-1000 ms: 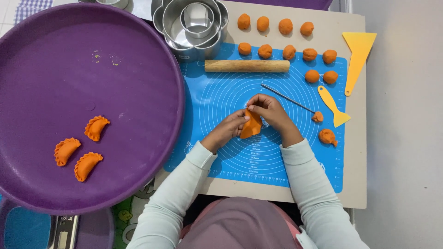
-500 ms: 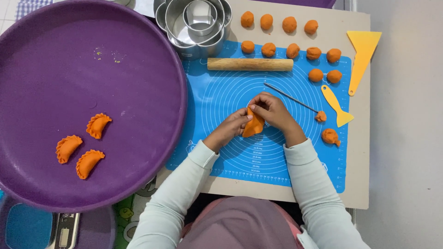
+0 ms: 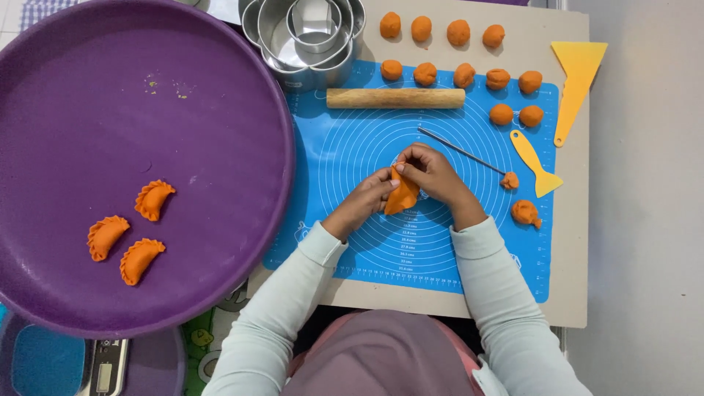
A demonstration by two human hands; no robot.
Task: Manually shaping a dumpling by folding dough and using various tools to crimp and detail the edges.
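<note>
Crimping looks to be the step in hand: both the left hand [image 3: 370,196] and right hand [image 3: 433,174] have fingers clamped on a folded orange dough pastry [image 3: 402,195] over the blue mat's [image 3: 352,147] centre. Next, pinching along its open edge needs small, even pleats.

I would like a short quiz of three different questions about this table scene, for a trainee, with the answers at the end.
1. True or false: both the left hand and the right hand hold the folded orange dough piece.
2. How many crimped orange pastries lie on the round purple tray?
3. The wooden rolling pin lies on: A) the purple tray, B) the blue silicone mat, C) the nested metal cutters.

Key: 1 true; 2 three; 3 B.
</note>
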